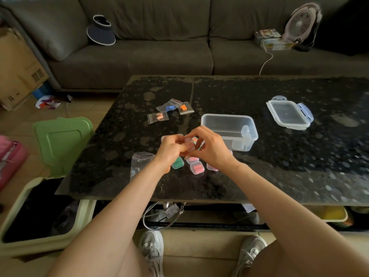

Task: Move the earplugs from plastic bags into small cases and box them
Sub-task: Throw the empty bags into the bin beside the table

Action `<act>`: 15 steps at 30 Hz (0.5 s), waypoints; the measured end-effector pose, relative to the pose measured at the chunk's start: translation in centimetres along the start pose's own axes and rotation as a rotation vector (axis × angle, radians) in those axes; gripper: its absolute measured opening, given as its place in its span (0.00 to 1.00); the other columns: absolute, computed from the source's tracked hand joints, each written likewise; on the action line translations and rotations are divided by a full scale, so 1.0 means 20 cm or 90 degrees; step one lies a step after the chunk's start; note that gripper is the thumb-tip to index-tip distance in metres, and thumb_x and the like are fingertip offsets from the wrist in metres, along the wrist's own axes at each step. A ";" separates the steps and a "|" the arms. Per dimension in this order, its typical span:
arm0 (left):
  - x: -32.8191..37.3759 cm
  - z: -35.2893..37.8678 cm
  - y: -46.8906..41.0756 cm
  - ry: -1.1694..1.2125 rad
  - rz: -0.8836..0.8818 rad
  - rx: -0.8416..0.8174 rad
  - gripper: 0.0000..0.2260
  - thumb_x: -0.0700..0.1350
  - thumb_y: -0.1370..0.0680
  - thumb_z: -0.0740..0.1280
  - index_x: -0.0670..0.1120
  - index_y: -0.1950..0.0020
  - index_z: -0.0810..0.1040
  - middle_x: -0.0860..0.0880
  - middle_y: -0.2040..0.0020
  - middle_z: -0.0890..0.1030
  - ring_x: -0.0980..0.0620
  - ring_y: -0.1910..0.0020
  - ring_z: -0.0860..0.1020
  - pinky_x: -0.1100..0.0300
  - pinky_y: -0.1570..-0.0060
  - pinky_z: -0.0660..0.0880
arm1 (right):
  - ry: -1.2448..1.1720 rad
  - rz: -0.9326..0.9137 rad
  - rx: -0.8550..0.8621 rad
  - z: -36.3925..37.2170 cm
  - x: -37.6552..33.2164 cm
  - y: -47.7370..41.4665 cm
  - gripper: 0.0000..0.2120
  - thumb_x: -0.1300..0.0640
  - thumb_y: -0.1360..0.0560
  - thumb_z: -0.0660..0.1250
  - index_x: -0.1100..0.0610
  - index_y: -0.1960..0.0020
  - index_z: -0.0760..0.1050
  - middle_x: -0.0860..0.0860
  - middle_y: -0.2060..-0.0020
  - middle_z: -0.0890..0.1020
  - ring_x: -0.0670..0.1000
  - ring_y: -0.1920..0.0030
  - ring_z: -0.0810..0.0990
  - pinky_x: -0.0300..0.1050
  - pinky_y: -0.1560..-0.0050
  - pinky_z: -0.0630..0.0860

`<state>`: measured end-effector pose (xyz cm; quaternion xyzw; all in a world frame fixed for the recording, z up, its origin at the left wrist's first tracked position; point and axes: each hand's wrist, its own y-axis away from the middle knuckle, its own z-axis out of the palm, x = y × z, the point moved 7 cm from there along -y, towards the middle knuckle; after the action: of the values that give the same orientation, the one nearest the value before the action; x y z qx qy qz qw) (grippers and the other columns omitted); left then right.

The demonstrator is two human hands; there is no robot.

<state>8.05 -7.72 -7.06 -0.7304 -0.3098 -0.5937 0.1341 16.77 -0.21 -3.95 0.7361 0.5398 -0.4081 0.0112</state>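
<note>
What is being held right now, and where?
A small clear case, pinched by the fingers of both hands: left hand on its left side, right hand on its right.

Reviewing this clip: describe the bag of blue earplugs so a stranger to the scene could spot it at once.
On the black speckled table, left of the open clear box and toward the sofa, three small zip bags cluster. The bag of blue earplugs lies beside the orange-earplug bag on its right, with the pink-earplug bag nearer the person; it alone holds blue.
</note>
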 end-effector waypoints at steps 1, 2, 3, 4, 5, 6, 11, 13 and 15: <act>-0.01 0.00 0.00 0.009 -0.007 -0.009 0.14 0.49 0.22 0.66 0.44 0.40 0.76 0.45 0.43 0.80 0.46 0.43 0.79 0.45 0.38 0.73 | -0.006 0.008 -0.003 -0.01 0.00 0.00 0.14 0.54 0.31 0.76 0.58 0.50 0.78 0.48 0.55 0.78 0.44 0.61 0.76 0.26 0.61 0.73; -0.01 0.00 0.00 0.019 -0.012 -0.022 0.12 0.49 0.23 0.66 0.45 0.42 0.77 0.46 0.44 0.81 0.47 0.44 0.80 0.45 0.38 0.73 | -0.011 0.019 -0.008 -0.02 0.01 0.00 0.14 0.53 0.31 0.76 0.58 0.49 0.78 0.46 0.56 0.78 0.43 0.61 0.76 0.24 0.61 0.73; -0.01 0.00 0.00 0.024 -0.015 -0.033 0.09 0.48 0.22 0.65 0.46 0.45 0.77 0.46 0.46 0.82 0.47 0.45 0.80 0.46 0.38 0.73 | -0.010 0.028 -0.014 -0.02 0.01 0.00 0.14 0.53 0.31 0.76 0.57 0.49 0.78 0.45 0.56 0.77 0.42 0.61 0.76 0.23 0.61 0.72; -0.01 0.00 0.00 0.019 -0.014 -0.040 0.07 0.48 0.22 0.65 0.47 0.47 0.77 0.46 0.46 0.82 0.47 0.45 0.80 0.46 0.38 0.73 | -0.006 0.034 -0.022 -0.03 0.01 0.00 0.14 0.53 0.31 0.76 0.56 0.49 0.78 0.44 0.56 0.77 0.41 0.61 0.76 0.22 0.61 0.71; -0.01 -0.01 0.00 0.004 -0.010 -0.039 0.07 0.48 0.22 0.65 0.47 0.47 0.77 0.46 0.46 0.81 0.46 0.45 0.80 0.45 0.38 0.73 | -0.004 0.038 -0.029 -0.02 0.01 0.00 0.14 0.53 0.31 0.76 0.56 0.48 0.78 0.44 0.56 0.76 0.41 0.61 0.76 0.22 0.61 0.71; -0.01 -0.01 0.00 -0.014 -0.006 -0.036 0.08 0.48 0.22 0.65 0.47 0.46 0.76 0.45 0.44 0.81 0.46 0.44 0.79 0.45 0.37 0.73 | -0.004 0.038 -0.032 -0.02 0.01 0.00 0.14 0.53 0.31 0.76 0.56 0.48 0.78 0.44 0.56 0.76 0.41 0.61 0.76 0.21 0.61 0.71; -0.01 -0.01 0.00 -0.049 -0.017 -0.029 0.12 0.48 0.21 0.64 0.44 0.41 0.76 0.46 0.43 0.80 0.46 0.43 0.79 0.45 0.37 0.72 | 0.008 0.043 -0.038 -0.02 0.00 0.01 0.15 0.52 0.30 0.75 0.56 0.47 0.79 0.43 0.55 0.76 0.42 0.61 0.76 0.22 0.62 0.71; -0.02 -0.01 0.00 -0.017 -0.024 -0.054 0.07 0.47 0.22 0.64 0.45 0.48 0.77 0.49 0.49 0.81 0.47 0.46 0.81 0.45 0.37 0.73 | 0.006 0.050 -0.053 -0.02 0.00 0.01 0.15 0.52 0.30 0.75 0.56 0.46 0.79 0.43 0.55 0.77 0.42 0.61 0.76 0.22 0.62 0.71; -0.02 -0.02 0.00 0.010 -0.032 -0.077 0.06 0.45 0.21 0.64 0.46 0.54 0.78 0.53 0.53 0.80 0.47 0.49 0.82 0.46 0.39 0.74 | 0.001 0.066 -0.082 -0.01 0.01 0.00 0.17 0.51 0.30 0.75 0.56 0.44 0.80 0.43 0.54 0.77 0.43 0.60 0.77 0.24 0.61 0.73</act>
<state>7.72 -8.12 -7.22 -0.7247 -0.2906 -0.6201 0.0770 17.02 0.03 -3.93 0.7612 0.5259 -0.3711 0.0794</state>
